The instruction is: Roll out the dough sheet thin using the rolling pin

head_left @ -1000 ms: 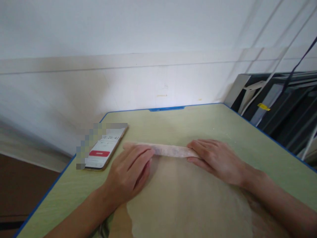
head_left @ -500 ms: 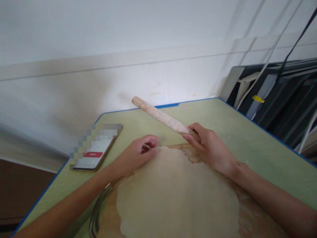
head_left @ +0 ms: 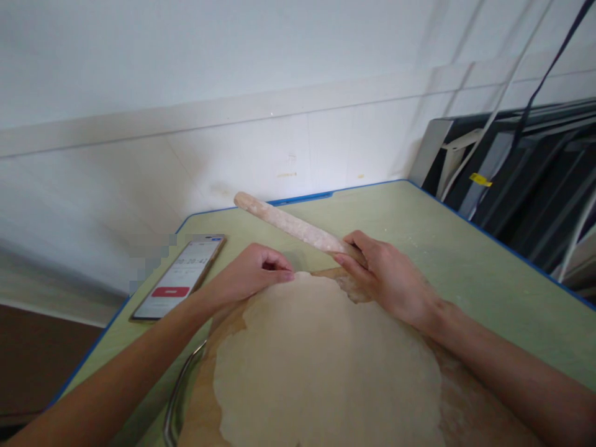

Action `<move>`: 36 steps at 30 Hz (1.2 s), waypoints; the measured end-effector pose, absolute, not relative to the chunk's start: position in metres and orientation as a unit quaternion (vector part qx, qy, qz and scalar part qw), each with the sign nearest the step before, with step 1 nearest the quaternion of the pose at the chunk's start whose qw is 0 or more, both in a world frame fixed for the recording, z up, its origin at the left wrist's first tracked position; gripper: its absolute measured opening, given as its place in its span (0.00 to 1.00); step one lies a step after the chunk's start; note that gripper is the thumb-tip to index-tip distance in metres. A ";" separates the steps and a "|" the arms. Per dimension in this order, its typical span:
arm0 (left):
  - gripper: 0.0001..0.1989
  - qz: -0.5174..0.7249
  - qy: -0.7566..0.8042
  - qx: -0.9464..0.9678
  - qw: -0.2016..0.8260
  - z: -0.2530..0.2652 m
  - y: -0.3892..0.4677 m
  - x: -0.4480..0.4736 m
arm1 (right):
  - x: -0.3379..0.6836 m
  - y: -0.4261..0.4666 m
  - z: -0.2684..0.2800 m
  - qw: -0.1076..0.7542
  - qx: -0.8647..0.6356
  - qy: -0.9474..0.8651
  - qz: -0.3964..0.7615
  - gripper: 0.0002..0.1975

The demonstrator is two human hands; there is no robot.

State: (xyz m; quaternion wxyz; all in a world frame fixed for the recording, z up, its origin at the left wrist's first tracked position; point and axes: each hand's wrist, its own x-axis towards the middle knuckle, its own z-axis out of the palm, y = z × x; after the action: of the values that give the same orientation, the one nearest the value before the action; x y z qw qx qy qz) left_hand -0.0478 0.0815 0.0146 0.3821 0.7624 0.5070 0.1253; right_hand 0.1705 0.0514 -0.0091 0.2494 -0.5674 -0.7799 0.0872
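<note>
A wide, thin sheet of rolled dough (head_left: 330,366) with a wavy edge lies over a floured wooden board (head_left: 202,394). My right hand (head_left: 391,279) grips one end of a flour-dusted rolling pin (head_left: 291,225), which slants up and to the left above the board's far edge. At the dough's far left edge, my left hand (head_left: 256,270) has its thumb and fingertips pinched together on the rim. Flour and bits of dough cling to the board beneath my right hand.
Left of the board, a phone (head_left: 179,279) with a running timer lies on the green table (head_left: 386,214). A curved metal handle (head_left: 174,397) sits along the board's left side. Behind stands a white wall (head_left: 214,167); dark flat panels (head_left: 526,167) lean at the right.
My left thumb and fingers have closed together at the dough's edge, where they were apart before. The rolling pin and right hand appear slightly further left.
</note>
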 end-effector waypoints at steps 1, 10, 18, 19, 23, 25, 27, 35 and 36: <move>0.12 0.125 0.509 0.764 0.377 0.016 0.080 -0.048 | 0.170 0.051 -0.009 0.248 -0.568 -0.780 0.085 0.16; 0.15 0.126 0.618 0.714 0.304 0.014 0.042 -0.080 | 0.168 0.049 -0.006 0.235 -0.558 -0.791 0.083 0.13; 0.17 0.099 0.673 0.697 0.227 0.016 0.000 -0.111 | 0.170 0.048 -0.006 0.216 -0.540 -0.810 0.070 0.14; 0.16 0.116 0.674 0.706 0.186 0.017 -0.002 -0.114 | 0.170 0.048 -0.005 0.212 -0.537 -0.814 0.067 0.14; 0.09 0.215 0.598 0.772 -0.029 0.021 -0.009 -0.121 | 0.169 0.043 -0.003 0.197 -0.498 -0.843 0.052 0.14; 0.11 0.232 0.530 0.806 -0.124 0.024 -0.011 -0.118 | 0.168 0.040 -0.003 0.189 -0.458 -0.868 0.030 0.15; 0.15 0.211 0.479 0.836 -0.167 0.027 -0.010 -0.113 | 0.167 0.038 -0.003 0.180 -0.420 -0.890 0.012 0.16; 0.16 0.028 0.378 0.910 -0.168 0.025 0.005 -0.099 | 0.154 0.014 0.006 0.124 -0.365 -0.923 0.019 0.12; 0.16 0.020 0.370 0.915 -0.159 0.024 0.003 -0.099 | 0.153 0.005 0.006 0.122 -0.361 -0.924 0.016 0.11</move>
State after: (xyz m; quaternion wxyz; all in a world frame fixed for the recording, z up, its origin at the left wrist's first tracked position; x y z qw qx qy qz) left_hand -0.0987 0.0035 0.0245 -0.1589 0.9150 0.3703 0.0201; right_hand 0.1526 0.0054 0.0061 0.1217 -0.3614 -0.9243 0.0161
